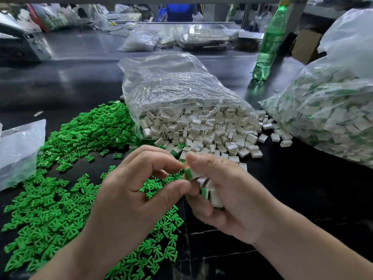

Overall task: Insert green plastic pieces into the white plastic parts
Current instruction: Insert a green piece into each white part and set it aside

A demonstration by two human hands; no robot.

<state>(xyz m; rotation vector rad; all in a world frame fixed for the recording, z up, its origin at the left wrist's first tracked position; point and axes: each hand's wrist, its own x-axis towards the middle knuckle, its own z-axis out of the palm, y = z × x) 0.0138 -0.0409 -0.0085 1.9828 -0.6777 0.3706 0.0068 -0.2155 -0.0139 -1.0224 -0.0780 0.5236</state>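
Before the clear plastic bag (177, 85) spilling white rectangular plastic parts (212, 130), the right hand (232, 201) grips several such parts, one bearing a small green plastic piece (188, 173) at its end; the left hand (131, 190) pinches that piece. Loose green pieces (60, 199) heap left of the bag.
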